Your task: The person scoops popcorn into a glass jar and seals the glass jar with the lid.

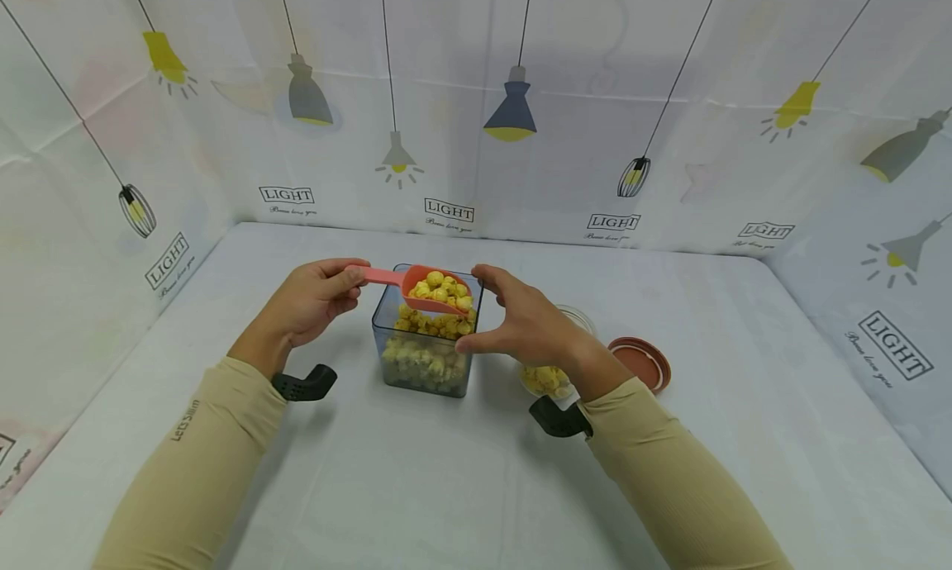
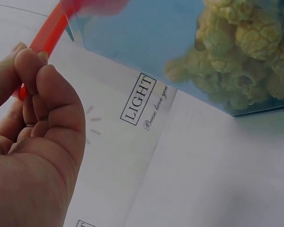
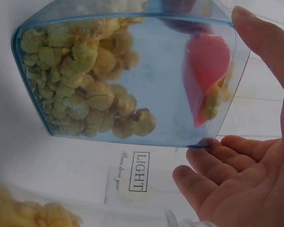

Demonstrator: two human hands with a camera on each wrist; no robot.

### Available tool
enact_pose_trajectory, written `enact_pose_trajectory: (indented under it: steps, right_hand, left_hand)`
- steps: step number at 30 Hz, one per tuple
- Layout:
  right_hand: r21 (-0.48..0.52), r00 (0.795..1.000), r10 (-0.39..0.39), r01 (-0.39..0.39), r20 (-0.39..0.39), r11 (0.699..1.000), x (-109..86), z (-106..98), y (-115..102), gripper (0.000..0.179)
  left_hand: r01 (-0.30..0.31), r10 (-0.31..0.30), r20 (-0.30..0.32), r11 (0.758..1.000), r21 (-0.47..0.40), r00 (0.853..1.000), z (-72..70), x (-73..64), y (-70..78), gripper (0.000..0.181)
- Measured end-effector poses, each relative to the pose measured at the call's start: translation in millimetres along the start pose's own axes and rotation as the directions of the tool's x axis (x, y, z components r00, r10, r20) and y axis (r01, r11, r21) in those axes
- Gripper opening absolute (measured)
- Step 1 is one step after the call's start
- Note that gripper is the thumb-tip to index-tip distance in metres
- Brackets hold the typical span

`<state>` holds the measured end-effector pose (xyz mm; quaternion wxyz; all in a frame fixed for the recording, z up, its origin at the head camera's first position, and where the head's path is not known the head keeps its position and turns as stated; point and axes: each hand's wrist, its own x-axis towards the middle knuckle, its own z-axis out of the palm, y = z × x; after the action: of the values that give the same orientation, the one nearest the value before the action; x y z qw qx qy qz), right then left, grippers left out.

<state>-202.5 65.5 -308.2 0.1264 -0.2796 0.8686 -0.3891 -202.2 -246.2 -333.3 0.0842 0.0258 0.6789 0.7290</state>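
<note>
My left hand (image 1: 317, 299) pinches the handle of a coral-red scoop (image 1: 383, 276) between thumb and fingers. Yellow popcorn (image 1: 440, 289) fills the scoop's bowl, which is over the open top of a bluish clear square container (image 1: 424, 388). Inside that container, more popcorn (image 2: 258, 35) is piled, paler low down and yellower on top. My right hand (image 1: 524, 318) spans the container's right side, thumb at the near rim corner and fingers at the far one. Through the clear wall, the right wrist view shows the scoop's red bowl (image 3: 206, 64) near the rim.
Right of the container, partly behind my right forearm, stands a clear round jar (image 1: 576, 315) holding popcorn (image 1: 546, 380). A reddish-brown round lid (image 1: 641, 363) lies farther right on the white tabletop (image 1: 416, 479). A lamp-printed white backdrop (image 1: 446, 83) encloses the back and sides.
</note>
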Motion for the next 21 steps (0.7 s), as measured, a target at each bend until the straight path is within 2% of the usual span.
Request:
enact_pose_trajectory:
  steps: [6, 14, 21]
  right_hand:
    - [-0.011, 1.000, 0.001, -0.001, 0.003, 1.000, -0.4, -1, -1, 0.106]
    - [-0.028, 0.999, -0.015, 0.014, -0.039, 0.999, -5.3, -8, -4, 0.108]
    - [-0.046, 0.998, 0.020, -0.023, -0.063, 0.999, -21.7, -23, -4, 0.107]
  left_hand:
    - [-0.012, 0.012, 0.001, 1.000, -0.001, 1.000, -0.7, -1.7, 4.3, 0.052]
    - [-0.046, 0.046, -0.003, 0.999, -0.007, 0.999, -1.8, -2.0, 9.4, 0.048]
    - [-0.063, 0.064, 0.011, 0.997, -0.054, 0.998, 4.8, -4.8, 19.4, 0.040]
